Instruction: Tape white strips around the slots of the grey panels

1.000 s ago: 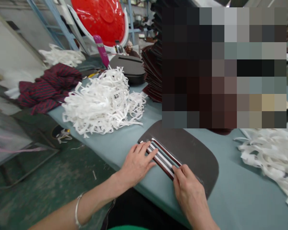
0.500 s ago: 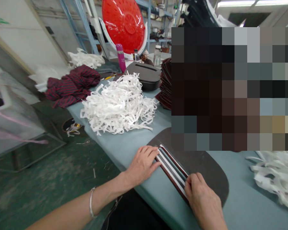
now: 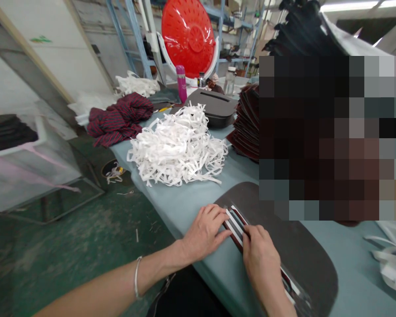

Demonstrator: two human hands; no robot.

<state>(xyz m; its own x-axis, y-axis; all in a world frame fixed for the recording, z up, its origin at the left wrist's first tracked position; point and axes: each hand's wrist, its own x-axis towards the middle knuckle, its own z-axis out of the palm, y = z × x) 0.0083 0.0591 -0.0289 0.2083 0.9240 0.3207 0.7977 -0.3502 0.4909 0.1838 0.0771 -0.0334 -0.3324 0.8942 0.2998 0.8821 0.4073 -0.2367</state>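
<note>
A dark grey rounded panel [image 3: 308, 259] lies on the cloth-covered table. A long slot with white strips [image 3: 235, 225] and dark red-brown edging runs along its near side. My left hand [image 3: 206, 231] rests at the slot's far end, fingers stretched over the edging and thumb apart. Close beside it, my right hand [image 3: 262, 257] has its fingers curled and pressed on the slot's edging, covering the middle of the slot. Its fingertips are partly hidden. Past the right wrist, the slot's near end shows again.
A heap of white strips [image 3: 181, 149] lies beyond my hands. Behind it are a dark moulded case [image 3: 213, 105], a pink bottle [image 3: 181, 83] and striped cloth [image 3: 119, 119]. A stack of brown pieces [image 3: 246, 127] stands right of the heap. More white strips [image 3: 394, 268] lie at right.
My right hand has slid up along the slot toward my left hand, baring the slot's near end. My left hand stays at the far end. The view has shifted left.
</note>
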